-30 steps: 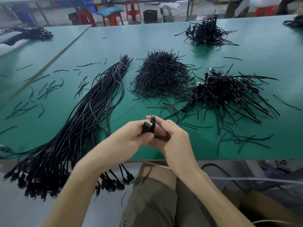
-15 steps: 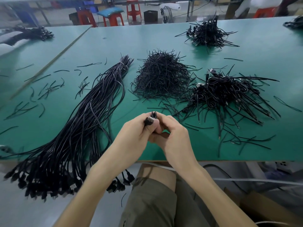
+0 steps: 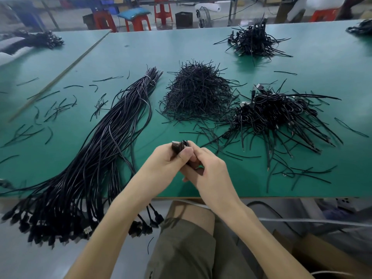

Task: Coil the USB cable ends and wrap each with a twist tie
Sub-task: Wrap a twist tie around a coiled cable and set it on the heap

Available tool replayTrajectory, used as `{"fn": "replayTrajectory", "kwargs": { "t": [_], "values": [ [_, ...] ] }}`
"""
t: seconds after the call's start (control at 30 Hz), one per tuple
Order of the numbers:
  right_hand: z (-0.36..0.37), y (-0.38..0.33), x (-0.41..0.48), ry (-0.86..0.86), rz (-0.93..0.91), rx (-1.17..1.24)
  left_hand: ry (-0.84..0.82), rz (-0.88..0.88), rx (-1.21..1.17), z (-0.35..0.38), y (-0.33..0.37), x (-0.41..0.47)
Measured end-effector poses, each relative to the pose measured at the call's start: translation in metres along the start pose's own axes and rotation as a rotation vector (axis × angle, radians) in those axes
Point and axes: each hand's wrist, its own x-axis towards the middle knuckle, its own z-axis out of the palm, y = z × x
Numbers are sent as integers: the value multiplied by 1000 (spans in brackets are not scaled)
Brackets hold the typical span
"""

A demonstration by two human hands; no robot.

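Green bench (image 3: 201,47): wide top with a pale front edge; all the cable heaps lie on it.
Coiled USB cable (image 3: 179,146): small black coil with a plug at its top, held in the air low over the bench, near the front edge, between both hands.
Left hand (image 3: 165,161): fingers curled round the coil, thumb pressed on its side, a firm grip.
Right hand (image 3: 210,174): fingers curled close under the left thumb, gripping the lower part of the same coil; whether they also pinch a twist tie, I cannot tell.
Uncoiled cables (image 3: 96,158): long black bundle at the left, tied at the far end, plugs hanging over the front edge.
Twist ties (image 3: 197,93): black heap in the middle, beyond the hands; single ties (image 3: 58,106) lie scattered at the left.
Pile of coiled cables (image 3: 275,111): tangled, at the right, straight tails pointing outward; a smaller pile (image 3: 253,40) sits farther back.
Background: red stools (image 3: 138,23) beyond the bench.
Below: olive shorts (image 3: 185,248); cardboard box (image 3: 322,258) at the right.
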Motion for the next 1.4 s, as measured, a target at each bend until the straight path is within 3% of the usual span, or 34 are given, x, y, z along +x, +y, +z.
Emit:
{"fn": "replayTrajectory", "kwargs": {
  "t": [0.1,0.2,0.27,0.33,0.53,0.73,1.07,1.27,1.4],
  "values": [
    [3,2,1,-13,-29,-29,-13,-22,163,-2,-2,3],
    [-1,5,3,-5,-62,-170,88,-4,336,-3,-8,3],
    [-4,6,3,-18,-72,-237,158,-4,313,-7,-13,2],
    [-6,7,3,-53,-92,-293,138,-58,221,-10,-18,3],
    [-12,10,7,-139,-187,-498,142,-92,234,-15,-30,5],
    [-15,9,9,-158,-260,-617,19,-104,255,-16,-32,7],
    [-9,10,10,-218,-245,-757,-122,7,663,-13,-30,9],
    [-6,7,13,-202,-247,-1011,59,32,680,-12,-31,10],
    [-10,9,23,-211,-280,-1048,-28,-10,670,-14,-34,18]
  ]
}}
